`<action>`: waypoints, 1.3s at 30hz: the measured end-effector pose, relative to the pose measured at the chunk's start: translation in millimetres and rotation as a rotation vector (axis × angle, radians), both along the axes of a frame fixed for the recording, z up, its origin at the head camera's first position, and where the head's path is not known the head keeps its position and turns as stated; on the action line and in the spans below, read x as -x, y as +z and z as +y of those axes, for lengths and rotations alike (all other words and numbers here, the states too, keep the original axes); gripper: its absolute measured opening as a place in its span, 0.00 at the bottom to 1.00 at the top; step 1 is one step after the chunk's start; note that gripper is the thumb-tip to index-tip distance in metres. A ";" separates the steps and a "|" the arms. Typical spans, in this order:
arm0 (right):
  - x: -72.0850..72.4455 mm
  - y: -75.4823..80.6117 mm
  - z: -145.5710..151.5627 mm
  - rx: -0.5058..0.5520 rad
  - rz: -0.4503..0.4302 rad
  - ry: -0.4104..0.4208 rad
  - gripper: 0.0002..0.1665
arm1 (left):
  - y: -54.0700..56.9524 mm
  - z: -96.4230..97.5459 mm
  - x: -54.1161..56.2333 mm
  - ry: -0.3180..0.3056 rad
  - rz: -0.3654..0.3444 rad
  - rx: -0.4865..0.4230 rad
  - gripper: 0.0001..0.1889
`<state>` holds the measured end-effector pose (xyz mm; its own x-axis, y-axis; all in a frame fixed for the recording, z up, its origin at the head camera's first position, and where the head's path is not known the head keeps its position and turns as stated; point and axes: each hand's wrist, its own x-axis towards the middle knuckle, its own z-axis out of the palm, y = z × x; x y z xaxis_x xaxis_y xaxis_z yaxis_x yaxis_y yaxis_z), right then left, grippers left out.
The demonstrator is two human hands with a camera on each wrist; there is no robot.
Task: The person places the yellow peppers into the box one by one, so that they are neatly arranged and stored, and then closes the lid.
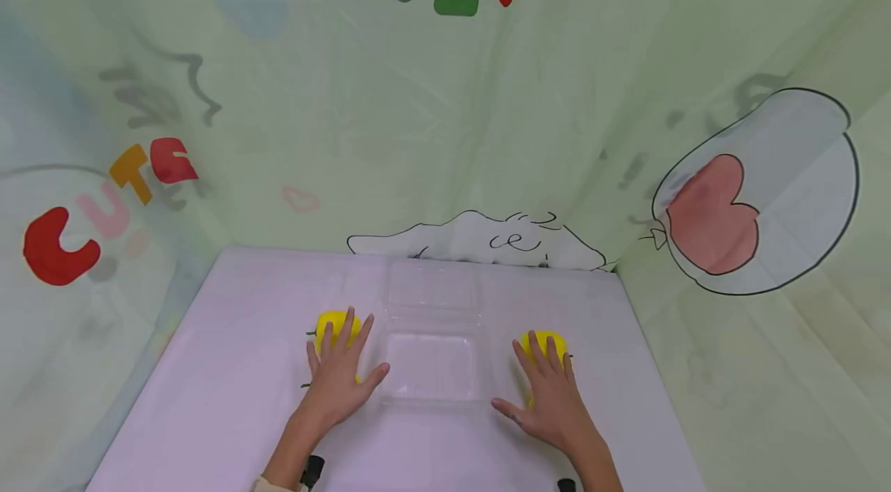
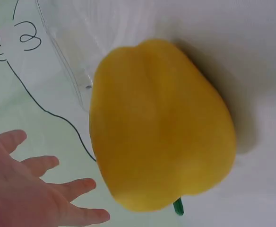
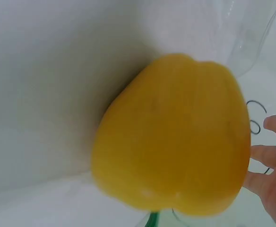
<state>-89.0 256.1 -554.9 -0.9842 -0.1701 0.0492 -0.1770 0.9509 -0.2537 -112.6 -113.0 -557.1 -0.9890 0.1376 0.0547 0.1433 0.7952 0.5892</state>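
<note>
My left hand (image 1: 336,385), fingers spread and straight, hovers over the left side of the table. Just past its fingertips lies a yellow bell pepper (image 1: 328,319), and a second green stem (image 1: 306,385) with a bit of yellow shows from beneath the palm. On the right, my other hand (image 1: 554,405) is spread too, its fingertips overlapping another yellow pepper (image 1: 557,340); more yellow peeks out by the thumb. Each wrist view has a large pepper (image 2: 161,127) close up, the right one (image 3: 171,137) also with a green stem. Neither hand visibly grips anything.
Between the hands lies a clear plastic box (image 1: 431,368), its lid (image 1: 431,287) folded back toward the rear. The white table (image 1: 250,298) meets printed cloth walls (image 1: 390,128) at the back and sides. Small black objects (image 1: 314,470) sit by the wrists.
</note>
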 end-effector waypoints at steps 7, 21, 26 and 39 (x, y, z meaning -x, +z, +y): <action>-8.2 -0.2 14.7 0.009 -0.044 -0.063 0.61 | -1.2 7.9 -4.4 0.003 -0.057 -0.085 0.45; -22.0 -4.9 34.0 0.035 0.010 -0.059 0.57 | -10.1 16.4 -5.0 -0.029 -0.206 -0.241 0.50; -28.4 -3.3 37.2 0.020 0.016 -0.068 0.55 | -12.3 20.5 -5.1 -0.039 -0.235 -0.248 0.51; -34.0 -10.6 44.1 0.030 -0.137 -0.168 0.53 | -23.7 23.0 -7.5 -0.075 -0.333 -0.364 0.61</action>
